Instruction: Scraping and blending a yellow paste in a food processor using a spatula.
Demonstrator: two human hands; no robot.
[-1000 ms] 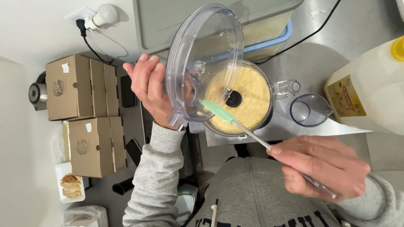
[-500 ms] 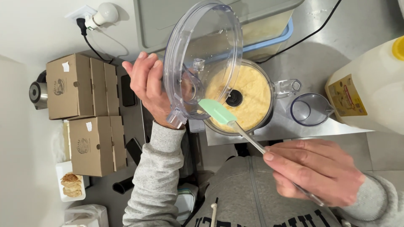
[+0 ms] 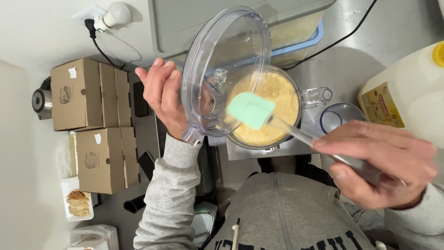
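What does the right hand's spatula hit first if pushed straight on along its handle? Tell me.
Probably the clear lid that the left hand holds tilted: the right hand aims the green spatula blade at its inner face. Depth is unclear.

Bright, even indoor light falls from above, leaving only soft shadows under the stacked cardboard boxes [image 3: 95, 125] and along the steel counter [image 3: 393, 41]. Glare streaks the clear plastic lid [image 3: 222, 51], while the right hand [image 3: 377, 162] and its spatula [image 3: 252, 111], close to the lens, smear with motion blur. Wide-angle distortion bends the frame's edges.
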